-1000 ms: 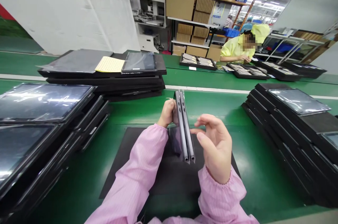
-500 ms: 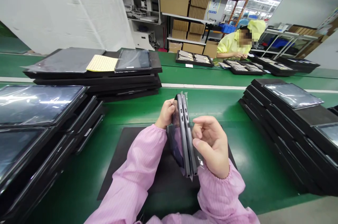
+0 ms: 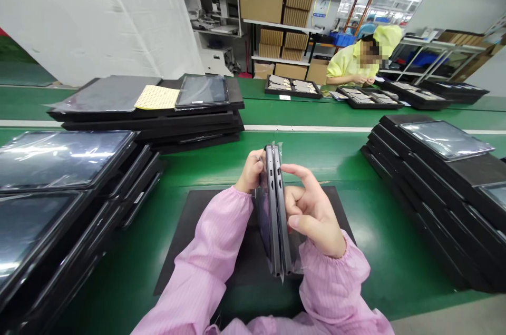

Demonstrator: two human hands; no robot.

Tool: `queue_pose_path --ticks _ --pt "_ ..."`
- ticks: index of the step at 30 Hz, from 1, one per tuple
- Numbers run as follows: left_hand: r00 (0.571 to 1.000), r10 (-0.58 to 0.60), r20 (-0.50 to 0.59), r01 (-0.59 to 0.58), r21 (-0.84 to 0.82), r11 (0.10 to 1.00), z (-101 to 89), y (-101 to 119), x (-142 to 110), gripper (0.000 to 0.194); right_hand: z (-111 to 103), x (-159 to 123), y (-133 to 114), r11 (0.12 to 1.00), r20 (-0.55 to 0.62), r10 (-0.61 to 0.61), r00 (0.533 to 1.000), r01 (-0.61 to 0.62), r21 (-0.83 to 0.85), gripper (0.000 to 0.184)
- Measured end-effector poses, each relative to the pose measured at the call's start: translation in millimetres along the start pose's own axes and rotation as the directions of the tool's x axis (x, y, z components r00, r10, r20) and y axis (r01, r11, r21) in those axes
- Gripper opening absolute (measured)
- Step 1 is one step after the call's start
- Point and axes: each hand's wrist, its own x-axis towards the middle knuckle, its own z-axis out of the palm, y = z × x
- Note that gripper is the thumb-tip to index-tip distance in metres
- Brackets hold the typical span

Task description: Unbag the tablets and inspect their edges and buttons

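Two dark tablets (image 3: 277,214) in clear film stand on edge side by side, their port edges facing me. My left hand (image 3: 252,170) is closed around their far left side. My right hand (image 3: 312,208) is at the right tablet. Its index finger is stretched out to the port edge, the thumb is apart, and the other fingers are bent beside the tablet's face. Whether those bent fingers press on it I cannot tell. Beneath the tablets lies a black foam mat (image 3: 177,240).
Black trays with film-wrapped tablets are stacked at the left (image 3: 71,158) and right (image 3: 446,140). Farther back, another stack bears a yellow label sheet (image 3: 157,97) and a tablet (image 3: 202,90). A co-worker in yellow (image 3: 356,63) sits across the green bench (image 3: 316,148), beside trays of parts (image 3: 293,87).
My right hand has moved in to the right tablet, its index finger now stretched to the port edge. The two tablets have tilted so their near ends are lower and closer to me.
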Motion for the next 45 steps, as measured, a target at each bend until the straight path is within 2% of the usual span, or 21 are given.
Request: queue_pose_path --ticks 6,12,18,23,37,45 --pt "0.996 0.086 0.012 -0.086 0.036 0.996 0.4 3.0 1.2 0.069 -0.2 1.1 -2.1 1.0 0.002 -0.014 1.0 0.014 -0.012 0.071" --pt "0.997 0.076 0.006 -0.076 0.075 0.994 2.4 11.1 2.1 0.069 -3.3 -2.1 -4.2 0.971 -0.047 -0.062 0.997 0.05 -0.232 0.071" --pt "0.997 0.076 0.0 -0.075 0.097 0.992 6.3 10.9 2.5 0.073 -1.4 -10.0 -7.4 0.929 0.01 -0.061 0.998 0.061 -0.365 0.083" --pt "0.996 0.084 0.02 -0.085 0.092 0.992 8.2 10.6 2.1 0.071 0.9 -14.4 -8.4 0.886 0.019 -0.093 0.995 0.092 -0.454 0.084" --pt "0.996 0.077 0.052 -0.081 0.074 0.994 7.0 12.2 1.9 0.071 -0.9 -12.1 -5.9 0.912 0.026 -0.077 0.997 0.081 -0.402 0.083" --pt "0.999 0.024 -0.025 -0.021 0.092 0.996 6.3 16.5 5.8 0.072 2.1 4.1 2.3 0.942 -0.093 -0.091 0.992 0.055 -0.332 0.076"
